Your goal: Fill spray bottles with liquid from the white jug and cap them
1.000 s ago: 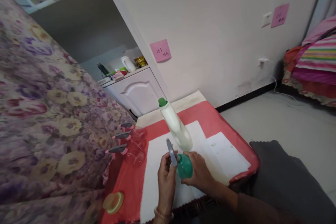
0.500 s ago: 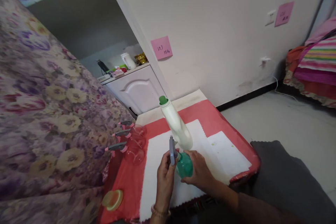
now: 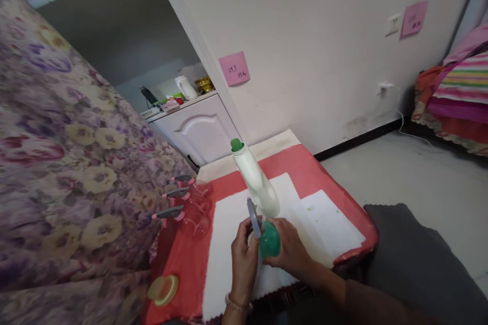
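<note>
A small green spray bottle (image 3: 269, 241) is held over the white cloth (image 3: 224, 249). My right hand (image 3: 290, 250) is wrapped round its round body. My left hand (image 3: 243, 256) pinches the grey trigger head (image 3: 253, 218) at the bottle's neck. Just behind them stands a tall white bottle with a green cap (image 3: 253, 179). Three clear pink spray bottles (image 3: 192, 208) with grey triggers stand in a row at the left edge of the red table (image 3: 316, 172).
A yellow-green lid (image 3: 163, 288) lies at the table's near left corner. A flowered bedspread (image 3: 68, 162) rises on the left. A white cabinet (image 3: 198, 129) stands behind, and a striped blanket pile (image 3: 457, 91) lies at the far right. A dark cloth (image 3: 412, 254) covers my lap.
My left hand has turned the grey trigger head on the green bottle's neck, from tilted to upright and back to a lean. The bottle stays in my right hand.
</note>
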`<control>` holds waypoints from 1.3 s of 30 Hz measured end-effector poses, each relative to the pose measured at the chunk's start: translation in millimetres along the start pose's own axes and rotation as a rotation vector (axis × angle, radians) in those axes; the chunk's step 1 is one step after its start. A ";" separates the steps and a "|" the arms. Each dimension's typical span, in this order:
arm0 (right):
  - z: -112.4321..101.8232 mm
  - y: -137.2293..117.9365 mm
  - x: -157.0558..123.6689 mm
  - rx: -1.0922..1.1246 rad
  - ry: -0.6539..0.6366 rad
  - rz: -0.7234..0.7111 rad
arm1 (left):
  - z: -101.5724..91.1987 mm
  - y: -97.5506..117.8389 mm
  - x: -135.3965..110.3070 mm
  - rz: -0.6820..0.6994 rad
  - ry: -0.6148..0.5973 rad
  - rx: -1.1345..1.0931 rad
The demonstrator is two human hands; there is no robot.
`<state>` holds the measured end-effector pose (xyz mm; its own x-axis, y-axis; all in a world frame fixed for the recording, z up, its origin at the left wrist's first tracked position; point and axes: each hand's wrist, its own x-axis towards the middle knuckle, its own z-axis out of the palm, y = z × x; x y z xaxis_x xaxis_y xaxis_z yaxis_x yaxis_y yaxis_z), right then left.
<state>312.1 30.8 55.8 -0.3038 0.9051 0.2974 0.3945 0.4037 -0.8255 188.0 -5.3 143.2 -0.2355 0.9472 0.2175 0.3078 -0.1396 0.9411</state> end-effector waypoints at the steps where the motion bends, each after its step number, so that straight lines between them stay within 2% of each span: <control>1: 0.0 0.2 0.3 0.001 0.000 -0.001 | 0.5 -1.0 -0.4 0.003 0.003 0.011; 7: 1.2 1.1 -0.1 0.004 0.010 -0.026 | 2.2 -3.8 -3.3 -0.001 0.017 0.063; 12: 1.6 3.1 1.0 0.021 -0.001 -0.024 | 4.3 -6.5 -2.3 -0.021 0.032 -0.012; 25: -2.4 8.8 6.7 0.096 -0.067 -0.064 | -0.9 -5.9 -2.6 -0.047 -0.073 -0.121; 33: -1.0 13.3 9.0 0.106 -0.093 -0.063 | 3.4 -4.0 -3.2 -0.089 -0.035 -0.182; 36: 1.2 17.8 10.5 0.135 -0.090 -0.081 | 3.8 -4.8 -1.6 -0.073 -0.015 -0.161; 39: 2.1 21.7 11.7 0.159 -0.106 -0.093 | 1.3 -5.2 0.0 -0.024 -0.051 -0.113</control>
<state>315.3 49.9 40.4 -0.4252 0.8426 0.3306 0.2215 0.4511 -0.8646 187.6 -4.2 138.0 -0.1936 0.9637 0.1839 0.1963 -0.1456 0.9697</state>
